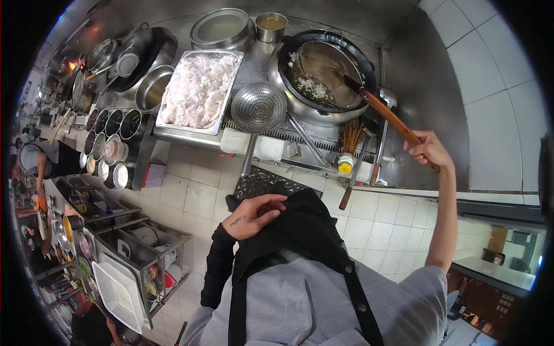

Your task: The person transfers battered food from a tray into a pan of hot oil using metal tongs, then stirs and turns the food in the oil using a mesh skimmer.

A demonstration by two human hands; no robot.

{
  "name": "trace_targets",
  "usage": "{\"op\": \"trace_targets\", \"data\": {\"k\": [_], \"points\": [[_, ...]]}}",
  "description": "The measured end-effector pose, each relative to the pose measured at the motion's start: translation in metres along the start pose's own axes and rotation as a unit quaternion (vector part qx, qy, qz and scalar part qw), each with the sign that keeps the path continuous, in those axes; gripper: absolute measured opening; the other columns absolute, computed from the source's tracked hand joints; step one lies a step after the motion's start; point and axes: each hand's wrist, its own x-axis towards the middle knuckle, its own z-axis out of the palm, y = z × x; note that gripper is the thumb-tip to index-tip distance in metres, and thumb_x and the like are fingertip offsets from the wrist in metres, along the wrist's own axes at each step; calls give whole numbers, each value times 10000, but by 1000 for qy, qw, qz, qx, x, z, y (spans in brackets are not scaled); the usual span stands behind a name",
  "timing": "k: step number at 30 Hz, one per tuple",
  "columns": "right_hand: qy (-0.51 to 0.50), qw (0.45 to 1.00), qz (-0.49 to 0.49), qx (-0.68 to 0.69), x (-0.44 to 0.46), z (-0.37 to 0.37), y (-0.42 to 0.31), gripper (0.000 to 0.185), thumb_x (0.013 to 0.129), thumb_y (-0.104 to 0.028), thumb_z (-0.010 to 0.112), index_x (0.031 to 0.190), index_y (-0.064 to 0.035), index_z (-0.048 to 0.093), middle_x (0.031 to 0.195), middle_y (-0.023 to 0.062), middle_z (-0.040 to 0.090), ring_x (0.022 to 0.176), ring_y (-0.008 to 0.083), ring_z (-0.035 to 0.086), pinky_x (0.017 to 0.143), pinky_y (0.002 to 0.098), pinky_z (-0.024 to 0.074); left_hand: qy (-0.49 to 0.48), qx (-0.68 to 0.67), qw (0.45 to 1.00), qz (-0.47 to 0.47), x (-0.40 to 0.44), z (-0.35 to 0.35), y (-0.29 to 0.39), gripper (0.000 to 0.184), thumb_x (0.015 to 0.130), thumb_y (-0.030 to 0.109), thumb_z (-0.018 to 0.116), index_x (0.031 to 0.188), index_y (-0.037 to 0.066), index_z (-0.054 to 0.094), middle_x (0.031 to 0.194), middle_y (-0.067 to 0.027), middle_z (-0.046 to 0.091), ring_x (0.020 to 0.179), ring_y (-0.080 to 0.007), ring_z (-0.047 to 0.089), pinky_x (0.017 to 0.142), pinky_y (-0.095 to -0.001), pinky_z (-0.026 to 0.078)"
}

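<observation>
My right hand point(426, 149) is wrapped round the wooden handle point(392, 118) of a strainer. The strainer's round head point(329, 66) lies in a large wok point(317, 112) of liquid with white bits floating in it. My left hand point(254, 216) rests near the front of my black apron point(283, 230), its fingers loosely spread and holding nothing. A metal tray point(222, 124) heaped with white, flour-coated pieces point(196, 89) stands left of the wok. Between tray and wok lies a perforated ladle point(258, 108), its handle sticking out past the counter edge.
Behind are a lidded pot point(219, 29) and a small metal pot point(271, 26). A bamboo brush point(351, 141) and a long ladle point(384, 127) lie right of the wok's front. Several seasoning containers point(109, 138), a rack point(144, 254) and co-workers point(49, 155) are at left.
</observation>
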Motion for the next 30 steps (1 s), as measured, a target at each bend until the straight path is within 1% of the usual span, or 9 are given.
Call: {"op": "trace_targets", "data": {"k": [2, 6, 11, 15, 19, 22, 26, 29, 30], "points": [[19, 998, -9, 65, 9, 23, 8, 172, 804, 85, 637, 965, 27, 638, 727, 25, 556, 510, 50, 418, 410, 225, 286, -1, -11, 1000, -10, -2, 1, -1, 405, 1021, 66, 605, 1424, 64, 565, 1194, -91, 705, 1102, -150, 652, 984, -301, 512], [-9, 982, -31, 184, 40, 56, 37, 267, 840, 109, 615, 1099, 46, 608, 869, 81, 618, 534, 67, 461, 412, 224, 321, -3, -15, 1000, 1, 1, 5, -1, 389, 1016, 56, 607, 1404, 53, 576, 1176, -98, 710, 1093, -161, 663, 976, -309, 521], [-39, 935, -55, 348, 72, 105, 52, 354, 855, 117, 586, 1202, 53, 566, 941, 120, 630, 541, 80, 469, 430, 231, 355, -23, 0, 999, 25, 10, 12, -5, 343, 1010, 42, 608, 1352, 33, 603, 1144, -115, 713, 1095, -185, 682, 967, -322, 538], [-31, 901, -76, 426, 84, 138, 51, 372, 856, 118, 568, 1224, 62, 555, 930, 133, 621, 546, 96, 474, 441, 235, 369, -29, -2, 999, 13, 12, 13, -4, 335, 1015, 45, 607, 1350, 38, 611, 1160, -101, 708, 1111, -171, 666, 977, -313, 525], [-44, 886, -89, 453, 95, 151, 54, 335, 856, 122, 559, 1188, 83, 570, 929, 136, 616, 555, 108, 495, 445, 238, 386, -27, -17, 999, -1, 10, 11, -6, 341, 1025, 55, 607, 1365, 49, 608, 1183, -78, 699, 1125, -144, 639, 984, -296, 503], [-26, 882, -89, 462, 94, 163, 36, 292, 853, 116, 555, 1143, 95, 575, 861, 125, 594, 541, 112, 492, 443, 240, 387, -23, -18, 1000, -6, 9, 11, -5, 338, 1029, 60, 603, 1367, 49, 606, 1191, -78, 696, 1135, -141, 632, 989, -293, 499], [-25, 895, -69, 439, 103, 162, 15, 292, 856, 94, 550, 1148, 92, 547, 840, 106, 577, 519, 87, 468, 430, 226, 372, -23, -14, 1000, -2, 10, 11, -5, 338, 1033, 63, 598, 1370, 48, 603, 1192, -81, 694, 1137, -135, 628, 986, -288, 498], [-28, 903, -84, 419, 98, 143, -26, 247, 850, 87, 552, 1095, 109, 538, 757, 82, 536, 515, 78, 463, 427, 223, 373, -23, -22, 999, 2, 11, 12, -7, 345, 1030, 59, 600, 1375, 46, 600, 1192, -80, 694, 1136, -131, 626, 980, -282, 499], [-71, 881, -101, 457, 107, 126, -25, 225, 851, 81, 545, 1075, 109, 534, 713, 51, 503, 512, 70, 457, 422, 223, 372, -24, -19, 1000, 2, 12, 11, -6, 347, 1029, 56, 600, 1376, 46, 600, 1194, -80, 695, 1136, -132, 626, 979, -281, 499]]}}
